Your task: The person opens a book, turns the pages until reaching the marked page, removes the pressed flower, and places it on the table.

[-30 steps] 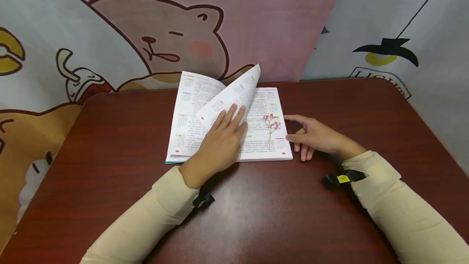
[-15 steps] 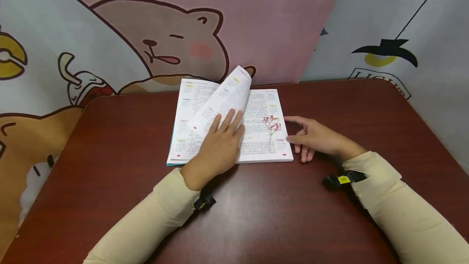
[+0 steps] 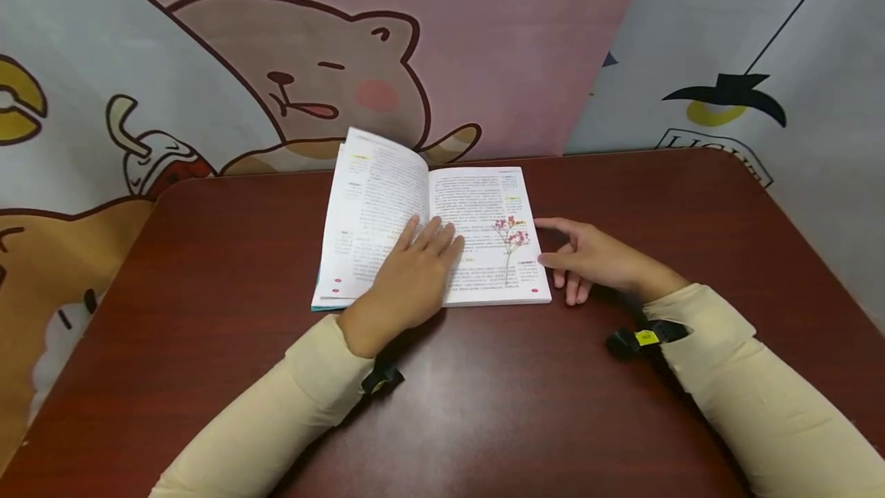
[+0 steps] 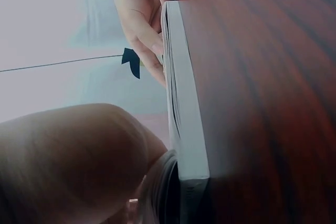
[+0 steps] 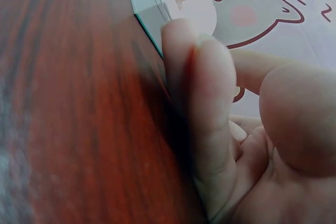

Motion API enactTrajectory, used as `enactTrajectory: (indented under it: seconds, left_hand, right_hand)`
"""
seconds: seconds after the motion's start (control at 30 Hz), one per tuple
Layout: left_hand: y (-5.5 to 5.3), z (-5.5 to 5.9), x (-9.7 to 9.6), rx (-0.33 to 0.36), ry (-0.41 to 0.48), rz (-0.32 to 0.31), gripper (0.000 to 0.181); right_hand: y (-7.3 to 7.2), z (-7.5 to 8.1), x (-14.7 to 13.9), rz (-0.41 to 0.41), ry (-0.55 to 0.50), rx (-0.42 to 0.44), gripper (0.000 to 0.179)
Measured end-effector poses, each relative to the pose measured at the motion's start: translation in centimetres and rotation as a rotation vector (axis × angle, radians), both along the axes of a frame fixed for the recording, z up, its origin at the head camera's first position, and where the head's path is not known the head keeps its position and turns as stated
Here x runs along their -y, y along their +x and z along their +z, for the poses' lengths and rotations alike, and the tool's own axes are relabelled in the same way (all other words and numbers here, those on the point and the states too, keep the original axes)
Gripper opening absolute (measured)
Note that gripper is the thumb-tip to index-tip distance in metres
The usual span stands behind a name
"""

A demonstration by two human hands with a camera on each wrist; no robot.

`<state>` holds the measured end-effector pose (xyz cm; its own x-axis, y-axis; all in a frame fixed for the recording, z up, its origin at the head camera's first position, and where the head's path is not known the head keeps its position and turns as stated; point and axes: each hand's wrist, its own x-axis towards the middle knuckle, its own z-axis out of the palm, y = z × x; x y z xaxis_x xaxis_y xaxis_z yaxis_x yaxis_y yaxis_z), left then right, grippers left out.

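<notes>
An open book [image 3: 473, 198] lies on the table, its left pages raised and bowed near the spine. On the right page is a sprig of small red flowers [image 3: 512, 237]; whether it is printed or laid there I cannot tell. My left hand [image 3: 413, 275] rests over the lower middle of the book, fingers extended across the inner part of the pages. My right hand [image 3: 596, 258] is at the book's right edge, index fingertip and thumb tip against it, the other fingers loosely bent. In the left wrist view, the page block [image 4: 184, 87] shows edge-on.
The dark red wooden table [image 3: 512, 406] extends around the book. A wall covering with cartoon drawings [image 3: 525, 44] stands directly behind the table's far edge. Black camera straps [image 3: 650, 338] sit at both wrists.
The page that was slanting over the middle of the book has fallen to the left and now lies with the left pages. Both hands have stayed nearly in place.
</notes>
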<state>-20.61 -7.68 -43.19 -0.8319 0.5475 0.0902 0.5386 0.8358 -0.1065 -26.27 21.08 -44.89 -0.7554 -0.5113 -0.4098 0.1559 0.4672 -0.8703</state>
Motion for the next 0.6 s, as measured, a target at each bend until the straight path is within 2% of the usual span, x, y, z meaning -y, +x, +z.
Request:
enactTrajectory:
  seconds: [0.27, 0.6]
  left_hand:
    - [0.23, 0.46, -0.22, 0.118, 0.027, 0.055, 0.049]
    - [0.27, 0.28, -0.09, 0.157, 0.030, 0.077, 0.048]
  right_hand:
    - [0.07, 0.65, 0.11, -0.032, 0.016, 0.036, 0.069]
    - [0.03, 1.00, 0.58, -0.118, 0.026, 0.022, 0.046]
